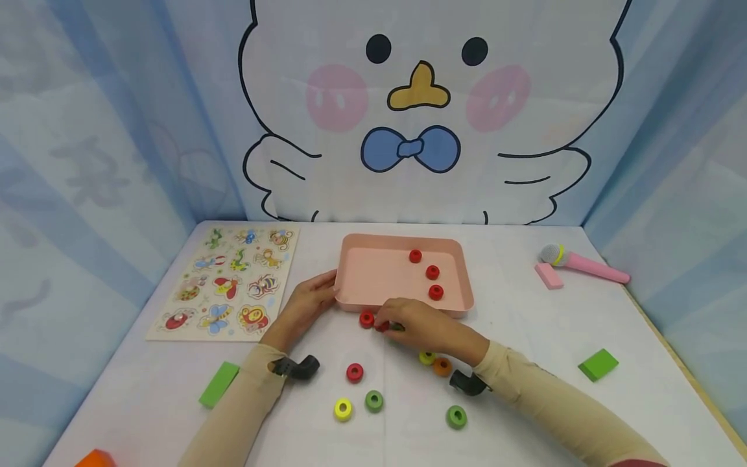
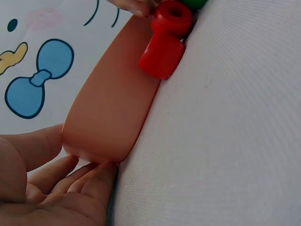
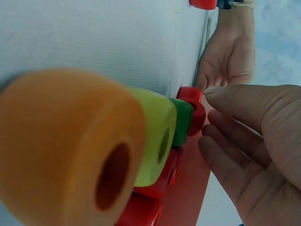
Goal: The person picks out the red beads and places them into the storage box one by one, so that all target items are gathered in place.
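Note:
A pink tray (image 1: 373, 272) lies on the table, several red ring-shaped beads inside it. My left hand (image 1: 308, 301) holds the tray's left front corner, its thumb at the rim and its fingers (image 2: 101, 183) low on the wall. Just outside the tray's front wall, my right hand (image 1: 423, 327) pinches a red bead (image 2: 171, 21) between thumb and fingertips. This bead is tilted and meets another red bead (image 1: 366, 319) standing against the wall. Close by the right hand are a green bead (image 3: 182, 123), a yellow bead (image 1: 427, 358) and an orange bead (image 1: 442, 367).
Nearer me lie a red bead (image 1: 355, 373), a yellow bead (image 1: 343, 409) and green beads (image 1: 374, 401). A sticker-covered board (image 1: 233, 285) is at left. Green blocks (image 1: 598, 364) flank my arms, and an orange block (image 1: 96, 459) is front left. At right are a microphone (image 1: 589, 264) and a pink block (image 1: 548, 276).

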A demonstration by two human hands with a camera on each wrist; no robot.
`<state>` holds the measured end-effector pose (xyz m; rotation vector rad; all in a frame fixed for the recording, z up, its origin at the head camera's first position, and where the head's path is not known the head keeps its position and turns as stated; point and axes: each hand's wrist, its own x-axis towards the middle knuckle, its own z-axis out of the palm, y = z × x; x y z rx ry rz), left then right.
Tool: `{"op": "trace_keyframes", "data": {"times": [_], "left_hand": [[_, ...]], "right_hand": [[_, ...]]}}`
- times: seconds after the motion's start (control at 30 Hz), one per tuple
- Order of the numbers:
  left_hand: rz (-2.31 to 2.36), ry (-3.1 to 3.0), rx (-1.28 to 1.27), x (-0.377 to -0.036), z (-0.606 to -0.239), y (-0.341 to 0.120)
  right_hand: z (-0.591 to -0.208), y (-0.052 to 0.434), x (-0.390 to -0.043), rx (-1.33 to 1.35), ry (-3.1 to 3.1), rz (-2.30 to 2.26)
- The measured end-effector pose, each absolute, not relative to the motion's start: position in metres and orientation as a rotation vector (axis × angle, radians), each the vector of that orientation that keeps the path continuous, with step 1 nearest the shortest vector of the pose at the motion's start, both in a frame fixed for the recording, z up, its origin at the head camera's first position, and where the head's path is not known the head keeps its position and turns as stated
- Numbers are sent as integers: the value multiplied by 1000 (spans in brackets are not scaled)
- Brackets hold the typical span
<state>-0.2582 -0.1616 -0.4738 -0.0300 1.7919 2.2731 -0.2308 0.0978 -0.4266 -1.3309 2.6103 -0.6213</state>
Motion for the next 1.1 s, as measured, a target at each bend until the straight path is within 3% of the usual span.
{"op": "trace_keyframes", "data": {"times": [0.6,1.1], "left_hand": [[2276,1793,-32,-259,-472,-161],[2275,1790,-37,-258,-472,-160]], "right_hand": [[-447,86,-228,-1558,2886,-489],[-447,85,-222,-1350,2833,-738]]}}
